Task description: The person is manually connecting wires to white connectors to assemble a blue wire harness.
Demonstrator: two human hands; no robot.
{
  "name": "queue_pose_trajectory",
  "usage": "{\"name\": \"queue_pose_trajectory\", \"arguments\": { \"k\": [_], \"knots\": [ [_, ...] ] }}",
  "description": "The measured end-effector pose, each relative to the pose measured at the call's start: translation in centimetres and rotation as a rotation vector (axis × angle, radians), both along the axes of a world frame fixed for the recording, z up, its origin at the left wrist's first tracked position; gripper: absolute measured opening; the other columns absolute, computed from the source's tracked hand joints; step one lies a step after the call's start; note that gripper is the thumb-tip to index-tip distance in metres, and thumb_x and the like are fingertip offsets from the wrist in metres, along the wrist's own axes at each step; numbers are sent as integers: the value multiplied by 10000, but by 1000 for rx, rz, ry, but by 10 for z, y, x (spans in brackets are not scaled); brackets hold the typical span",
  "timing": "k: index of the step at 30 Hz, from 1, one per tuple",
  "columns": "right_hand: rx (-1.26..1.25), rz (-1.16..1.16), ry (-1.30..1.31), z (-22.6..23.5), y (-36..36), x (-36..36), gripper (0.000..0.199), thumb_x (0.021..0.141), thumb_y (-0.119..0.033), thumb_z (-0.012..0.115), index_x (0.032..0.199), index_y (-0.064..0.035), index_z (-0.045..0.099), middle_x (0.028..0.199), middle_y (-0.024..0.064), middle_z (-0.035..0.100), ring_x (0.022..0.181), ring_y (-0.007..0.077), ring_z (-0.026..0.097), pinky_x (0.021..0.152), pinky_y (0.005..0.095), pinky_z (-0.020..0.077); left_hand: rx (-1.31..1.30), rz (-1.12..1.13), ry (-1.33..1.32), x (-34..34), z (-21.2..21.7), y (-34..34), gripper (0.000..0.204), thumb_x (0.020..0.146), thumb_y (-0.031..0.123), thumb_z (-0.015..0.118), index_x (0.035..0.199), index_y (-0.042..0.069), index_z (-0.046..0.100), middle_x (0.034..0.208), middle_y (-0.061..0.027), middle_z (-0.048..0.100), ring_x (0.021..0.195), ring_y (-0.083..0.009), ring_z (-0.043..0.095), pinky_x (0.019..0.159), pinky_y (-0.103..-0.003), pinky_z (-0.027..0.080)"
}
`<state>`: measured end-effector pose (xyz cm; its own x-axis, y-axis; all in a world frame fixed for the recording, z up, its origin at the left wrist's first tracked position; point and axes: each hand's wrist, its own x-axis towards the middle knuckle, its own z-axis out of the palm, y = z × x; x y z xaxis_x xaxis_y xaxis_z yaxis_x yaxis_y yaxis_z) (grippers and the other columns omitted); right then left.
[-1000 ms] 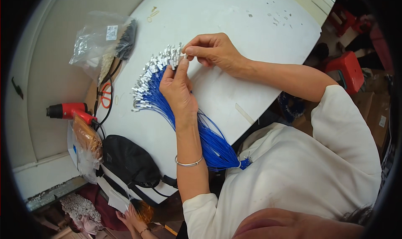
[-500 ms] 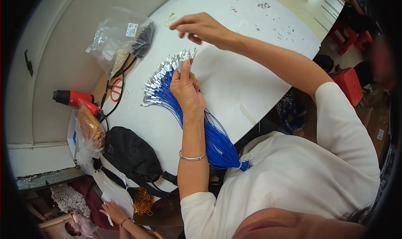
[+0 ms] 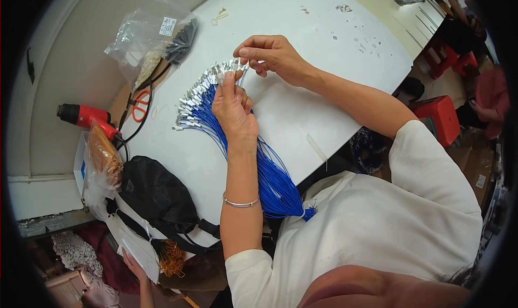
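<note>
A bundle of blue wires (image 3: 276, 186) lies across the white table, fanned out toward the far end, where each wire carries a white connector (image 3: 200, 94). My left hand (image 3: 236, 114) is closed around part of the bundle just below the connectors, its thumb up against them. Right at those tips hovers my right hand (image 3: 278, 59), thumb and forefinger brought close together; whatever sits between them is too small to make out. Near my body the wires are gathered by a pale tie (image 3: 304, 213), with short dark ends beyond it.
Left on the table are a clear bag (image 3: 143, 35) of dark and cream parts, orange-handled scissors (image 3: 141, 104), a red heat gun (image 3: 89, 116) and a black bag (image 3: 156, 192). Small scraps (image 3: 359, 41) lie far right. A co-worker's hand (image 3: 135, 265) shows lower left; red stools (image 3: 440, 119) stand right.
My right hand has come down and nearer to the connectors, its fingers drawing together there. My left hand keeps its hold on the wires. The whole view has shifted slightly.
</note>
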<state>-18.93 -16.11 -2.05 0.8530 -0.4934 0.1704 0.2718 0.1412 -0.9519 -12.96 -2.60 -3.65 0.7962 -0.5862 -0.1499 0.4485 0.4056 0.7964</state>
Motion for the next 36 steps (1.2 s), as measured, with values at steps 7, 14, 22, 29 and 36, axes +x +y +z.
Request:
{"name": "queue_pose_trajectory", "arguments": {
  "k": [7, 14, 22, 29, 36],
  "knots": [
    [10, 69, -18, -2, -2, -4, 182, 884, -213, 704, 924, -35, 709, 689, 41, 635, 543, 62, 491, 487, 179, 392, 29, 19, -31, -2, 1, -3, 231, 919, 227, 665, 999, 11, 659, 664, 28, 573, 467, 9, 289, 405, -164, 204],
    [-63, 12, -20, -10, -4, -5, 172, 877, -212, 712, 887, -41, 705, 659, 38, 619, 540, 63, 487, 499, 183, 400, 74, 6, -14, -5, 5, -2, 236, 893, 215, 694, 1008, 11, 667, 665, 23, 587, 466, 4, 299, 408, -160, 206],
    [-86, -16, -15, -8, -2, -7, 170, 869, -211, 718, 877, -43, 702, 653, 33, 611, 540, 66, 483, 503, 186, 402, 129, 62, -70, -7, 3, -5, 233, 844, 162, 739, 1015, 15, 685, 645, 42, 582, 448, 4, 283, 405, -168, 194],
    [-60, -3, -36, -8, -3, -9, 150, 859, -192, 719, 886, -45, 703, 652, 28, 608, 539, 67, 478, 510, 184, 404, 159, 108, -36, -10, 8, -10, 218, 828, 135, 751, 1008, 24, 698, 617, 59, 561, 437, 8, 262, 410, -173, 162],
    [74, 51, -16, -3, 11, -8, 124, 859, -160, 704, 909, -46, 708, 739, 40, 659, 566, 66, 493, 517, 182, 414, 124, 114, -8, -8, 9, -7, 205, 820, 147, 765, 987, 44, 704, 626, 61, 571, 460, 11, 291, 417, -171, 163]
  ]
}}
